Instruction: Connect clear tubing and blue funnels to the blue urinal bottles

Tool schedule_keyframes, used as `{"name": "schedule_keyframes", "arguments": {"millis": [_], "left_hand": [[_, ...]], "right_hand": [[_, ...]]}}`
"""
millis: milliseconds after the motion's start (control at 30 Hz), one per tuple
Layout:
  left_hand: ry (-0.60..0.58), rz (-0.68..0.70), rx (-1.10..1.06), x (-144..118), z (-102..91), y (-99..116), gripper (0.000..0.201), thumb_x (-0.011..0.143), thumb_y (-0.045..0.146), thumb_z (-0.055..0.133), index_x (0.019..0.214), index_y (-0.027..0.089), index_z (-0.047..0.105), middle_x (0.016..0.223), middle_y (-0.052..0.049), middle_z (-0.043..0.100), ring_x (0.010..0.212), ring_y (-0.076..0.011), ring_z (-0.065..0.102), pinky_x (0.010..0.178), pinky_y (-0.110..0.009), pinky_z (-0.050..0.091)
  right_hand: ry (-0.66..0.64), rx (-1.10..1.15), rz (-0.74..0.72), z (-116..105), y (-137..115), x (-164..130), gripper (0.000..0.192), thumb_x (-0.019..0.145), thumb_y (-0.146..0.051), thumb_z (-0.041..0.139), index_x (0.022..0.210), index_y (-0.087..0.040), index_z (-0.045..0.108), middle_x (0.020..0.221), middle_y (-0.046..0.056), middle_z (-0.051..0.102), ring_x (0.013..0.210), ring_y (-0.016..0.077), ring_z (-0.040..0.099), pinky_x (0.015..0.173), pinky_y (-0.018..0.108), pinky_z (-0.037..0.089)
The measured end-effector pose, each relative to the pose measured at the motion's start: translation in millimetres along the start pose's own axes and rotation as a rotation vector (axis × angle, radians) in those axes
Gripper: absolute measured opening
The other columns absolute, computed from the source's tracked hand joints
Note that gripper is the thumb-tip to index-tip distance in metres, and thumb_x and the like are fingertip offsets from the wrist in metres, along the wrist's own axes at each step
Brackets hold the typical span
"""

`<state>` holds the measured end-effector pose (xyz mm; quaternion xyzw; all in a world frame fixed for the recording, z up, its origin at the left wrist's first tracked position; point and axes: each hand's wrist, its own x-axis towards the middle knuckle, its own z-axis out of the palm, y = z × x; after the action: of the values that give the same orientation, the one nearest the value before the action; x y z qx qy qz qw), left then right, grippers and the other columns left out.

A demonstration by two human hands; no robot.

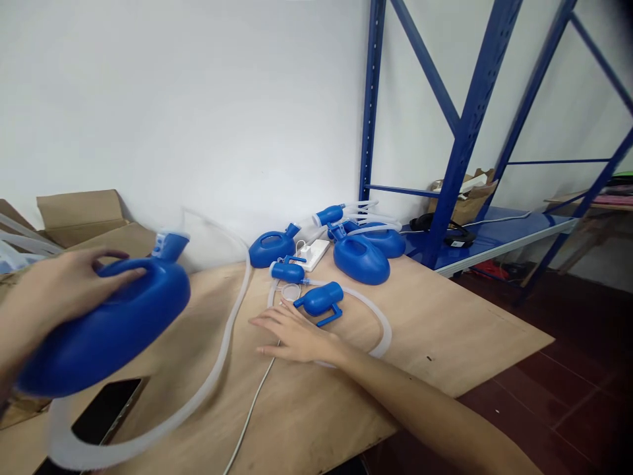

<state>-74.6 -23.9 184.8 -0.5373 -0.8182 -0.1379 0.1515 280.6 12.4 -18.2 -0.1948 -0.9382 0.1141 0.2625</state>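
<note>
At lower left of the frame, my left hand (47, 297) is clamped on the handle of a smooth blue plastic bottle (106, 323), its translucent tube (198, 389) looping blurrily below, perhaps attached. Mid-frame, my right hand (291, 334) lies flat, fingers spread and gripping nothing, on the plywood table (445, 330) beside a blue connector (320, 299).

On the plywood board (445, 330) the right hand (291, 336) lies flat just before a small funnel piece (320, 300), with three bottles (360, 258) behind it by the wall; the left hand (54, 297) holds another bottle (111, 323) at the left, above a phone (103, 412)
</note>
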Motion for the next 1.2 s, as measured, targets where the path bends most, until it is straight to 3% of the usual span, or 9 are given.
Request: {"name": "schedule_keyframes", "arguments": {"millis": [67,200,300,400,467,700,867,1067,1200], "left_hand": [[-0.083,0.042,0.016,-28.7,13.1,16.4,0.073,0.085,0.077,0.045,0.128,0.023,0.069,0.117,-0.015,0.076,0.099,-0.0369,0.070,0.084,-0.043,0.053],[-0.162,0.043,-0.035,-70.6,42.4,48.9,0.068,0.092,0.070,0.038,0.132,0.023,0.065,0.117,-0.018,0.077,0.108,-0.0429,0.070,0.085,-0.048,0.053],[-0.215,0.021,-0.052,-90.3,63.1,67.6,0.065,0.093,0.065,0.034,0.132,0.023,0.066,0.113,-0.021,0.077,0.104,-0.0456,0.071,0.081,-0.050,0.054],[-0.209,0.037,-0.057,-102.7,75.3,78.4,0.064,0.095,0.061,0.031,0.136,0.023,0.062,0.109,-0.021,0.078,0.102,-0.0456,0.072,0.079,-0.050,0.054],[-0.214,0.037,-0.059,-106.6,76.8,81.8,0.061,0.095,0.058,0.031,0.136,0.024,0.060,0.110,-0.021,0.078,0.103,-0.0449,0.072,0.079,-0.049,0.054],[-0.283,0.048,0.039,-104.0,70.7,92.8,0.049,0.094,0.047,0.033,0.130,0.028,0.060,0.106,-0.017,0.079,0.099,-0.0441,0.074,0.075,-0.047,0.052],[-0.278,0.099,0.062,-104.5,78.0,100.6,0.052,0.096,0.046,0.032,0.141,0.030,0.052,0.103,-0.016,0.079,0.097,-0.0443,0.074,0.073,-0.046,0.050],[-0.308,0.124,0.049,-111.3,83.5,97.1,0.051,0.097,0.048,0.035,0.141,0.030,0.052,0.100,-0.015,0.080,0.095,-0.0427,0.075,0.070,-0.042,0.047],[-0.274,0.183,-0.039,-114.0,84.9,92.4,0.046,0.096,0.047,0.037,0.131,0.026,0.058,0.097,-0.012,0.080,0.093,-0.0394,0.075,0.070,-0.039,0.045]], "right_hand": [[0.092,0.111,0.098,-5.0,-0.8,13.1,0.056,0.101,-0.043,0.062,0.152,-0.021,0.049,0.147,0.013,0.058,0.138,0.0271,0.052,0.121,0.048,0.036],[0.227,0.414,0.345,-4.3,0.2,62.7,0.059,0.098,-0.042,0.064,0.151,-0.023,0.047,0.142,0.013,0.061,0.131,0.0263,0.059,0.113,0.045,0.046],[0.216,0.501,0.504,2.8,3.1,102.9,0.068,0.099,-0.046,0.060,0.157,-0.020,0.037,0.143,0.017,0.058,0.129,0.0283,0.061,0.108,0.046,0.050],[0.237,0.189,0.323,10.2,9.2,127.8,0.075,0.094,-0.031,0.064,0.161,-0.021,0.031,0.159,0.019,0.038,0.150,0.0345,0.037,0.119,0.056,0.038],[0.226,0.015,0.157,13.7,14.1,136.0,0.067,0.093,-0.016,0.057,0.158,-0.024,0.039,0.161,0.016,0.037,0.152,0.0310,0.032,0.122,0.055,0.034],[0.229,-0.313,-0.106,8.5,15.3,157.2,0.030,0.100,-0.019,0.051,0.126,-0.021,0.066,0.151,0.011,0.050,0.142,0.0271,0.040,0.115,0.045,0.041],[0.153,-0.488,-0.246,2.9,14.7,179.2,0.029,0.107,-0.027,0.043,0.109,-0.014,0.069,0.109,0.014,0.071,0.113,0.0296,0.054,0.097,0.042,0.047],[0.184,-0.355,-0.268,18.1,26.1,187.5,0.035,0.112,-0.031,0.038,0.106,-0.019,0.070,0.088,0.009,0.074,0.095,0.0238,0.059,0.096,0.040,0.041],[0.283,0.144,-0.164,22.2,19.8,185.5,0.018,0.104,-0.033,0.058,0.104,-0.021,0.072,0.072,-0.001,0.066,0.072,0.0153,0.057,0.083,0.030,0.043]]}}
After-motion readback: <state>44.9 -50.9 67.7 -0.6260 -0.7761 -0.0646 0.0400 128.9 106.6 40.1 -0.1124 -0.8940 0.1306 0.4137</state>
